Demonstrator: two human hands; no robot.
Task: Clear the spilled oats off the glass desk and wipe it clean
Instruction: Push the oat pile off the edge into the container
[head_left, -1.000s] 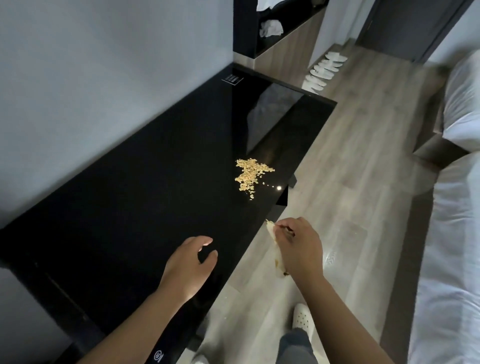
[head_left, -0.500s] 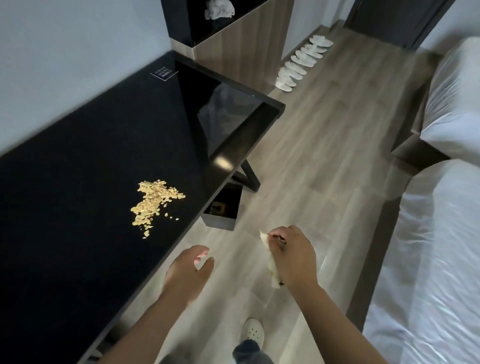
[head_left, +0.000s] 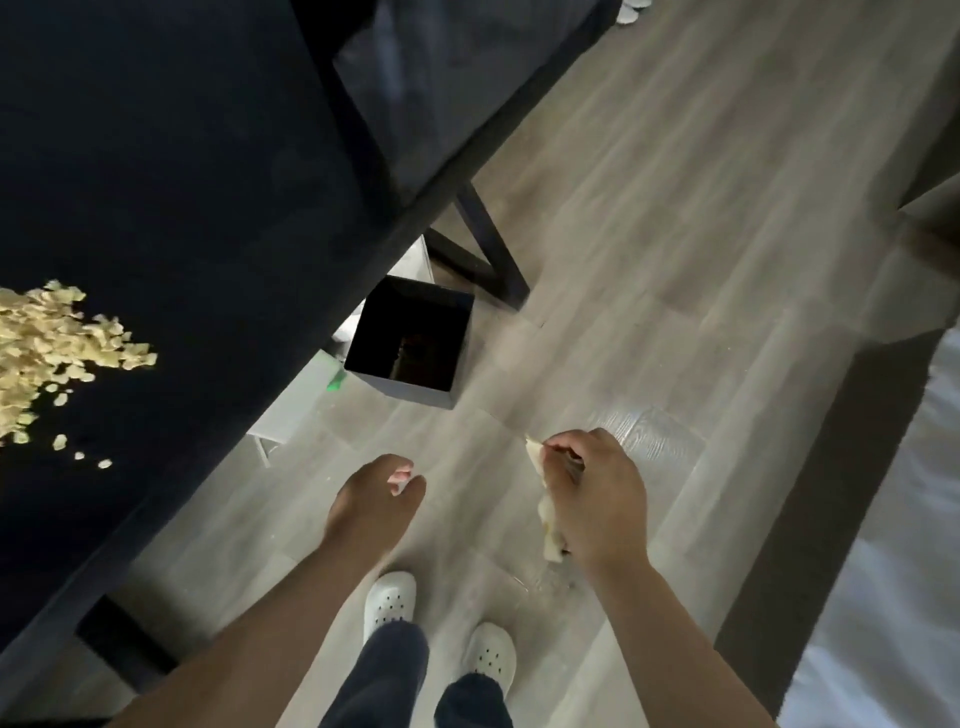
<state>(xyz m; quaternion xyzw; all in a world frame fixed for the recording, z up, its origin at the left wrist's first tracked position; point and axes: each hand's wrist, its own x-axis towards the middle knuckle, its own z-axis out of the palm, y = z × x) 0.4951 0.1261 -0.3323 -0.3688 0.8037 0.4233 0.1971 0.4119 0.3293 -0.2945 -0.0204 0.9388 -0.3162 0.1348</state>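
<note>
A pile of pale oats (head_left: 47, 358) lies on the black glass desk (head_left: 208, 171) at the left, with a few loose flakes near the desk's front edge. My right hand (head_left: 597, 499) hangs over the wooden floor to the right of the desk and grips a crumpled pale cloth (head_left: 545, 514). My left hand (head_left: 374, 499) is also over the floor, just off the desk's edge, fingers loosely curled and holding nothing. Neither hand touches the desk or the oats.
A black square bin (head_left: 415, 348), open at the top, stands on the floor by the desk's edge next to a black desk leg (head_left: 488, 244). My feet in white clogs (head_left: 389, 603) are below. A white bed (head_left: 893, 571) runs along the right.
The view has tilted down and moved right: the oats slid to the far left and the bin came to the centre. Both hands left the desk area and now hang over the floor.
</note>
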